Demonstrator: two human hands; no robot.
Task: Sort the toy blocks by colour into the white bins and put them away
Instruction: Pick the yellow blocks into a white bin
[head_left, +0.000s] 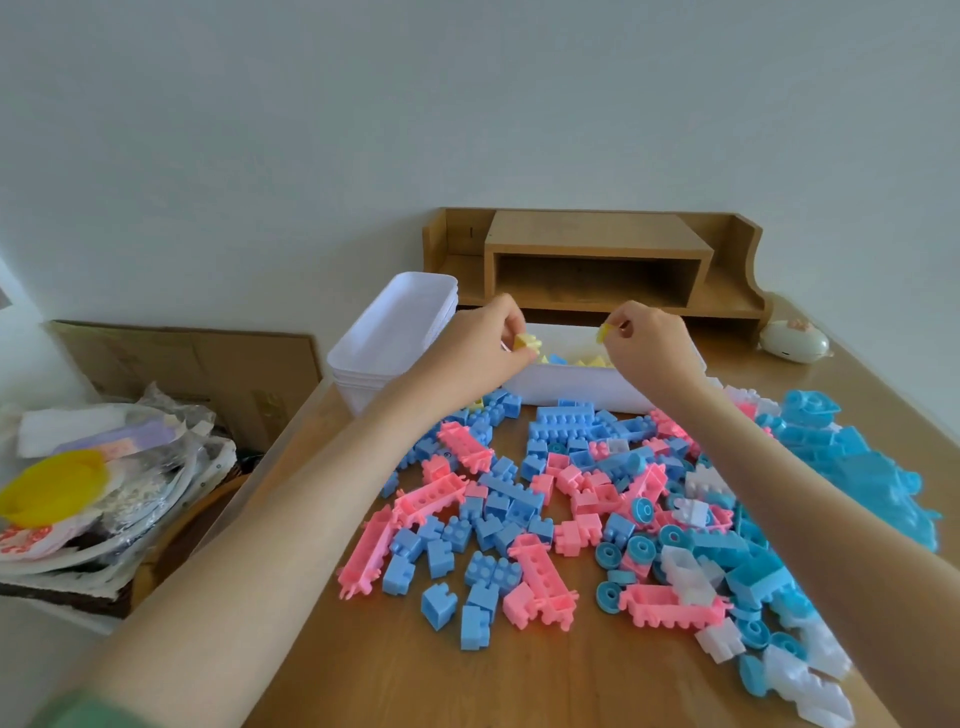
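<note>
yellow's the colour in play. left hand (488, 338) has its fingers curled round a yellow block (527, 343), and right hand (649, 343) pinches a smaller yellow piece (605, 332) between thumb and fingertips. both hands hang just over the open bin (571, 387), which lies across the far side of the wood table (519, 686) and holds more yellow blocks, plus what looks like one blue.

just left of it is a stack of bins (389, 332) nested together, right at the table's edge. can't tell if the stack touches the bin, the left arm covers that bit.

near side of the bin is the unsorted heap: blue blocks (498, 499) and pink blocks (540, 571) mixed in the middle, white blocks (691, 571) and teal wheels (608, 553) further right, and a big teal pile (831, 457) along the right edge.

behind the bin stands a wooden shelf (597, 260) against the wall, with a small white gadget (792, 340) beside it. off the table on the left there's cardboard (182, 358) and plastic bags with a yellow bowl (52, 488) on top.
</note>
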